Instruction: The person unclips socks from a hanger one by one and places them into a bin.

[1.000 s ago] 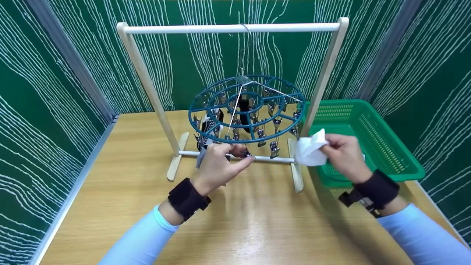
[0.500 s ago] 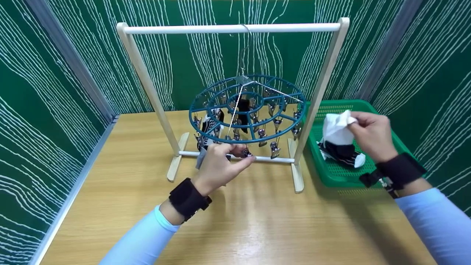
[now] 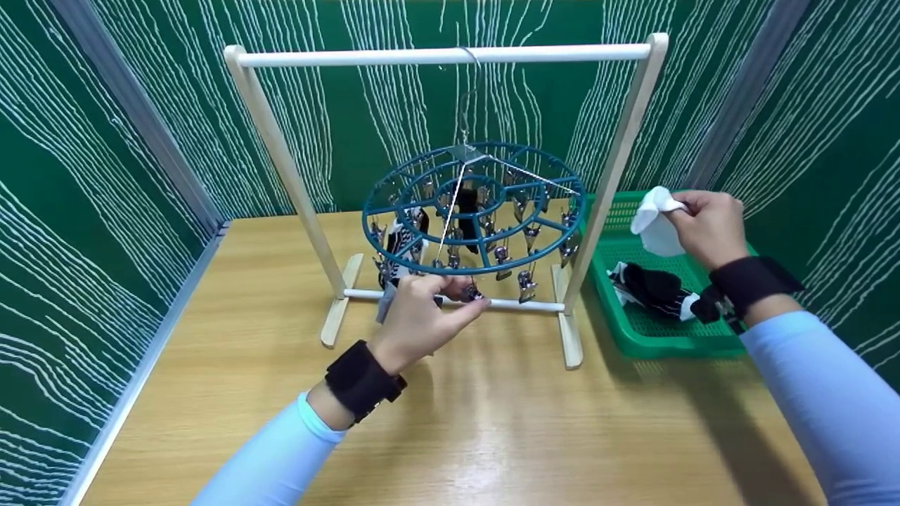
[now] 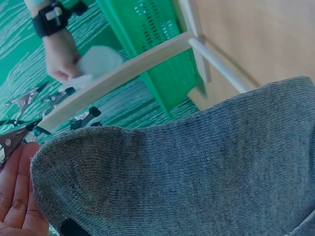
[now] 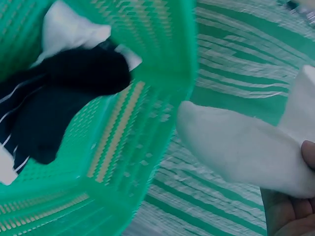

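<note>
My left hand point(image 3: 422, 320) pinches a small metal clip point(image 3: 472, 292) hanging at the front of the round green sock hanger point(image 3: 460, 270). In the left wrist view, a grey sock point(image 4: 172, 172) hangs close to the camera and covers part of that hand; its fingers point(image 4: 17, 189) are beside a clip at the left edge. My right hand point(image 3: 711, 226) holds a white sock point(image 3: 659, 223) above the green basket point(image 3: 619, 337). The right wrist view has this white sock point(image 5: 241, 145) drooping from the fingers, outside the basket's rim there.
Black socks with white parts point(image 3: 654, 287) lie in the basket. A black-and-white patterned sock point(image 3: 402, 246) and a black sock point(image 3: 467, 218) hang under the hanger's rings. The hanger hooks over the white bar point(image 3: 351, 58) of a wooden stand point(image 3: 274, 154).
My right hand has moved away from the hanger to the right, over the basket, carrying the white sock. Black socks in the basket have come into sight. The left hand keeps its place.
</note>
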Available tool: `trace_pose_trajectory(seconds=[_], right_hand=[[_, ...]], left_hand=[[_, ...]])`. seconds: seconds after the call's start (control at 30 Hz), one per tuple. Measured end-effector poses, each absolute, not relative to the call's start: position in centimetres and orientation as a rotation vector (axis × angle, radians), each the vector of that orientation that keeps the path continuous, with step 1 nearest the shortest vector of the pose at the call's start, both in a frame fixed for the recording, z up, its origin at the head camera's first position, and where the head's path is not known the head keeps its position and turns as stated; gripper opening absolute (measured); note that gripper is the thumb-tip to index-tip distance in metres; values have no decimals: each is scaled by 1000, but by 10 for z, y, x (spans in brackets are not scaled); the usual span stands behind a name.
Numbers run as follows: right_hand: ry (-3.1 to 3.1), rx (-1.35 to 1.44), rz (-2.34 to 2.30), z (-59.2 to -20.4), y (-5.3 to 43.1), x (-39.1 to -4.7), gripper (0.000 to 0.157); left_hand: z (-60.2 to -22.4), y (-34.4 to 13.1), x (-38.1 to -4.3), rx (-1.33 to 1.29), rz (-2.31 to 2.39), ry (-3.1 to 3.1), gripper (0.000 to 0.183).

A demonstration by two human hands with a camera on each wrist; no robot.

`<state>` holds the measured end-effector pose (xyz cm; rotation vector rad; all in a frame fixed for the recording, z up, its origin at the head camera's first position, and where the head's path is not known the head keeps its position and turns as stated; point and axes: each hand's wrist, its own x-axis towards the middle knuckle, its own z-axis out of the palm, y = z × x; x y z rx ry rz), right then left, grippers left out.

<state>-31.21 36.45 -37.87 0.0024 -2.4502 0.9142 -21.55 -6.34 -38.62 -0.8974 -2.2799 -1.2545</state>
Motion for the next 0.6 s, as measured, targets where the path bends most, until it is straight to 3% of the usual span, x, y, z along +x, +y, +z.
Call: trace_pose_trajectory(seconds=[0.6], right_hand=[[-2838,47,422,-425,391,-345,29]], left_hand=[[-386,-64,-217,-937,-1275,-2256,24]])
